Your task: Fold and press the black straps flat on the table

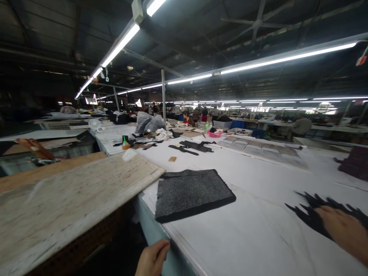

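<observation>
My left hand (152,257) is at the bottom, just off the table's near edge, with its fingers curled in and the thumb against them; nothing shows in it. At the right, my right hand (339,226) is over a black fabric piece (312,214) with a jagged, pointed outline. The hand and fabric are blurred; the fingertips are hidden in the fabric, which appears gripped. A dark grey knitted panel (195,193) with a black border lies flat between the hands, near the table's left corner.
The white table (258,237) carries dark fabric strips (197,146), a small tan block (172,158), an orange bottle (125,144) and a pink basket (215,133). A worn board (71,188) juts in from the left. A dark purple knit (355,163) lies at far right.
</observation>
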A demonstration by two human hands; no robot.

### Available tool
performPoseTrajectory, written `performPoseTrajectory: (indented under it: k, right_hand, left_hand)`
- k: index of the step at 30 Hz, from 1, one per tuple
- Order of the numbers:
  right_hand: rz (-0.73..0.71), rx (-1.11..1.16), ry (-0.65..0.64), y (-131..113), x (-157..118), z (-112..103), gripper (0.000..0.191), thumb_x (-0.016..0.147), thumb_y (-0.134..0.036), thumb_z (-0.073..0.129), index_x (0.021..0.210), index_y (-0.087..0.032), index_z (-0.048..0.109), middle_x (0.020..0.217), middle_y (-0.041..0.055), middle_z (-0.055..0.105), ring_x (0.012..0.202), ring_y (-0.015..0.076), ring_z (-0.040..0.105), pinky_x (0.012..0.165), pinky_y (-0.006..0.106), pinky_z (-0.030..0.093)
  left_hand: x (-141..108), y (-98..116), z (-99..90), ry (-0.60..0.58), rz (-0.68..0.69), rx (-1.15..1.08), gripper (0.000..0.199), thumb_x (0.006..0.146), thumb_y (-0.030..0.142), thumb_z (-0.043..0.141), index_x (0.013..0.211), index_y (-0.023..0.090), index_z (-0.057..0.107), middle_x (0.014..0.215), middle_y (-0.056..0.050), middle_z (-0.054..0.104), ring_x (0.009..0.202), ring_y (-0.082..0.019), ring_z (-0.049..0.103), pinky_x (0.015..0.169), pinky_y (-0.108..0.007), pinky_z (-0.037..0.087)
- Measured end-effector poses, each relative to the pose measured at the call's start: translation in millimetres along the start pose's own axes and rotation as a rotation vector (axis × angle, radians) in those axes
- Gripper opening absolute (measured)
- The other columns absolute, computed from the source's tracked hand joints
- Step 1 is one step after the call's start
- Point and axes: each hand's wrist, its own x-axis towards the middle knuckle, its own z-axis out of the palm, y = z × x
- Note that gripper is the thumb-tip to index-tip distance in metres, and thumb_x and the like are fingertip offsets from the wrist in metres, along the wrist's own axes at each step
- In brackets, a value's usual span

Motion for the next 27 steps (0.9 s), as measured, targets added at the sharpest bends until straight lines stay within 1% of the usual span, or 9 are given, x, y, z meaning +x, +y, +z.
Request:
performPoseTrajectory:
  k: [1, 3, 7, 9, 11, 15, 22, 24, 27]
  right_hand:
    - [-0.018, 0.032, -0.035, -30.5, 5.9, 12.0, 0.033, 0.075, -0.041, 0.039, 0.064, -0.027, 0.067, 0.081, 0.0156, 0.064, 0.08, 0.0296, 0.061, 0.072, 0.045, 0.042]
    - [-0.089, 0.069, -0.255, -109.6, 17.4, 35.5, 0.032, 0.081, -0.034, 0.038, 0.079, -0.024, 0.069, 0.095, 0.013, 0.066, 0.088, 0.0259, 0.06, 0.082, 0.042, 0.043]
    - [-0.453, 0.173, -0.47, -278.6, 28.0, 61.4, 0.018, 0.087, -0.022, 0.047, 0.093, -0.021, 0.064, 0.105, 0.0061, 0.061, 0.096, 0.0207, 0.055, 0.087, 0.037, 0.042]
    - [-0.57, 0.205, -0.516, -338.4, 27.9, 65.3, 0.011, 0.086, -0.022, 0.055, 0.092, -0.02, 0.063, 0.103, 0.0051, 0.06, 0.095, 0.0199, 0.054, 0.086, 0.035, 0.041]
    - [-0.637, 0.222, -0.534, -376.7, 26.8, 69.2, 0.011, 0.084, -0.023, 0.059, 0.094, -0.02, 0.062, 0.103, 0.0047, 0.06, 0.095, 0.0197, 0.054, 0.085, 0.034, 0.04]
    - [-0.738, 0.175, -0.511, -411.4, 24.6, 84.0, 0.011, 0.087, -0.019, 0.054, 0.097, -0.019, 0.059, 0.097, 0.0045, 0.059, 0.091, 0.0194, 0.053, 0.08, 0.032, 0.039]
    - [-0.902, 0.021, -0.524, -428.5, 19.6, 103.6, 0.022, 0.086, -0.004, 0.039, 0.089, -0.014, 0.058, 0.089, 0.0089, 0.057, 0.084, 0.0213, 0.051, 0.071, 0.033, 0.038]
    - [-0.876, 0.04, -0.572, -430.7, 22.4, 104.1, 0.023, 0.085, -0.003, 0.039, 0.09, -0.014, 0.059, 0.09, 0.0094, 0.057, 0.087, 0.0218, 0.052, 0.072, 0.033, 0.039]
    - [-0.736, 0.136, -0.704, -431.7, 32.7, 102.0, 0.021, 0.085, -0.004, 0.041, 0.088, -0.015, 0.06, 0.092, 0.0084, 0.059, 0.089, 0.0205, 0.053, 0.073, 0.03, 0.038]
  left_hand:
    - [-1.3, 3.8, -1.4, 0.003, 0.016, 0.026, 0.034, 0.084, 0.041, 0.04, 0.065, 0.02, 0.057, 0.059, 0.001, 0.056, 0.059, -0.015, 0.051, 0.058, -0.023, 0.04]
    - [-3.0, 9.0, -3.7, 0.008, 0.06, 0.082, 0.03, 0.085, 0.035, 0.039, 0.074, 0.02, 0.063, 0.07, -0.001, 0.064, 0.066, -0.016, 0.058, 0.064, -0.023, 0.044]
    - [-5.7, 8.5, -3.8, 0.074, 0.221, 0.227, 0.025, 0.086, 0.022, 0.04, 0.085, 0.021, 0.065, 0.085, -0.003, 0.068, 0.08, -0.018, 0.062, 0.075, -0.028, 0.048]
    - [-6.9, 5.6, -2.0, 0.119, 0.31, 0.307, 0.024, 0.084, 0.016, 0.041, 0.085, 0.02, 0.065, 0.087, -0.004, 0.067, 0.082, -0.019, 0.061, 0.076, -0.03, 0.05]
    - [-7.3, 3.5, -0.1, 0.158, 0.38, 0.376, 0.024, 0.082, 0.01, 0.042, 0.087, 0.019, 0.065, 0.092, -0.006, 0.067, 0.085, -0.02, 0.061, 0.077, -0.034, 0.051]
    - [-4.9, 3.9, 3.5, 0.177, 0.471, 0.454, 0.027, 0.079, 0.003, 0.042, 0.088, 0.017, 0.064, 0.098, -0.007, 0.066, 0.092, -0.022, 0.06, 0.08, -0.038, 0.052]
    - [1.4, 7.9, 13.9, 0.125, 0.506, 0.427, 0.025, 0.081, 0.003, 0.042, 0.085, 0.016, 0.063, 0.092, -0.007, 0.064, 0.088, -0.021, 0.058, 0.081, -0.037, 0.051]
    - [1.7, 8.6, 16.1, 0.105, 0.513, 0.417, 0.024, 0.08, 0.003, 0.042, 0.082, 0.016, 0.062, 0.09, -0.007, 0.064, 0.088, -0.021, 0.058, 0.08, -0.037, 0.05]
    - [1.5, 9.8, 17.7, 0.093, 0.532, 0.4, 0.025, 0.081, 0.002, 0.041, 0.08, 0.016, 0.062, 0.088, -0.006, 0.063, 0.087, -0.02, 0.057, 0.08, -0.036, 0.05]
